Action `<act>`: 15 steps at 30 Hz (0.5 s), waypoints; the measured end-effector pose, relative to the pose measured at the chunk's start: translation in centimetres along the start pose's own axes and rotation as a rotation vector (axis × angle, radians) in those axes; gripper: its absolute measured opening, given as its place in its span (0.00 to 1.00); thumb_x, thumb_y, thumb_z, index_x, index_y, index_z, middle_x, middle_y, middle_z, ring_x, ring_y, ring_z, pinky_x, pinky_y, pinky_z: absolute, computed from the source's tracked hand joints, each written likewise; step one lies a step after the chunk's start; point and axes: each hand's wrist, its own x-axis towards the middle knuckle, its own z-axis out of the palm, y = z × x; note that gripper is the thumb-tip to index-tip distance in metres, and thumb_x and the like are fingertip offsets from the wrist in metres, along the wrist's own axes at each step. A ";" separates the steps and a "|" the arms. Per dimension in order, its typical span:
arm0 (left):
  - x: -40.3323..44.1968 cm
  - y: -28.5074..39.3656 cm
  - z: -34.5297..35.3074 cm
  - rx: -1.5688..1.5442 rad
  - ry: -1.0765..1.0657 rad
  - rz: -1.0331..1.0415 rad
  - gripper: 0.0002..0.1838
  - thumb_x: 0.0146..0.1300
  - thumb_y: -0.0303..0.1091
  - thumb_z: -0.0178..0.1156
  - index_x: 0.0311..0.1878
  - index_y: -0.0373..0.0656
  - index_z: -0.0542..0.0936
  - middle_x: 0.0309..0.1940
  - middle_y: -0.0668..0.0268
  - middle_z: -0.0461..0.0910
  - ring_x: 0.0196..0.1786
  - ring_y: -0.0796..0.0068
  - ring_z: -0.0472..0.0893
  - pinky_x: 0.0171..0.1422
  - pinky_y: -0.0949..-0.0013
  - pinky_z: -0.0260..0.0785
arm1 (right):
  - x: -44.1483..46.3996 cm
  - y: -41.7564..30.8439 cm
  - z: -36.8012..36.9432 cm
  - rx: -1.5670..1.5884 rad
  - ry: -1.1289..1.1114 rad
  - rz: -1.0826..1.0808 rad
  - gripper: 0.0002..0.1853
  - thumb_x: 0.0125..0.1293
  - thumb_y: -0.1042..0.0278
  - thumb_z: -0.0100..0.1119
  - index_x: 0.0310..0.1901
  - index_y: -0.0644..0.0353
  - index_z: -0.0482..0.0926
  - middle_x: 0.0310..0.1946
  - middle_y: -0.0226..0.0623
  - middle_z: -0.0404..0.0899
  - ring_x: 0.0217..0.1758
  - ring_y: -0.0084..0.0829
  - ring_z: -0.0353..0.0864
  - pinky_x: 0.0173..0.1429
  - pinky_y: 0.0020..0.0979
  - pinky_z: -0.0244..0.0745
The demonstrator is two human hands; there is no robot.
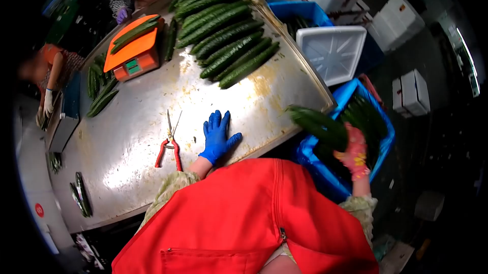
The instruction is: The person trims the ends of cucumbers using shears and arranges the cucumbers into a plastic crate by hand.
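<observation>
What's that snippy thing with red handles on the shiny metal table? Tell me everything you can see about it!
The pair of scissors with red handles and thin, silvery blades lies flat on the shiny grey metal table. Its narrow blades look like metal and stand open in a V, tips pointing away from the person. The two handles, which look plastic-coated, spread apart toward the person. It touches only the table; a gap separates it from the blue-gloved left hand. Nobody is holding it.

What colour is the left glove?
The left glove is blue, best seen in the head view.
</observation>
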 end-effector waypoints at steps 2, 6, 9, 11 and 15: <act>0.5 -1.7 1.3 -0.204 0.139 0.015 0.46 0.59 0.58 0.61 0.74 0.45 0.56 0.71 0.43 0.57 0.75 0.45 0.54 0.75 0.41 0.40 | 5.1 -3.0 2.7 0.034 -0.078 -0.196 0.47 0.40 0.54 0.74 0.66 0.56 0.65 0.53 0.46 0.71 0.57 0.51 0.71 0.63 0.46 0.65; 0.6 -3.0 2.1 -0.549 0.335 0.049 0.45 0.58 0.51 0.65 0.73 0.41 0.58 0.71 0.45 0.57 0.74 0.46 0.56 0.76 0.51 0.46 | 13.5 -9.4 7.0 0.099 -0.265 -0.562 0.46 0.41 0.54 0.74 0.65 0.56 0.66 0.52 0.44 0.72 0.57 0.47 0.71 0.63 0.42 0.65; 1.1 -2.1 0.9 -0.428 0.419 0.102 0.44 0.57 0.50 0.66 0.73 0.43 0.60 0.71 0.43 0.56 0.73 0.43 0.56 0.75 0.51 0.48 | 18.4 -12.7 9.6 0.091 -0.320 -0.703 0.46 0.43 0.54 0.73 0.66 0.56 0.66 0.52 0.43 0.72 0.58 0.45 0.71 0.64 0.41 0.64; 1.8 -0.9 -0.2 -0.254 0.417 0.132 0.44 0.56 0.52 0.66 0.72 0.44 0.61 0.71 0.42 0.55 0.73 0.41 0.55 0.75 0.49 0.48 | 20.9 -13.4 11.2 0.100 -0.217 -0.756 0.44 0.45 0.53 0.72 0.66 0.53 0.67 0.56 0.44 0.71 0.61 0.45 0.70 0.66 0.40 0.62; 5.1 0.7 -1.0 0.074 0.311 0.224 0.44 0.53 0.54 0.66 0.72 0.50 0.62 0.70 0.43 0.57 0.72 0.41 0.58 0.73 0.45 0.50 | 21.4 -12.5 11.7 0.207 0.077 -0.682 0.37 0.50 0.55 0.69 0.63 0.52 0.70 0.59 0.46 0.70 0.64 0.48 0.68 0.69 0.42 0.60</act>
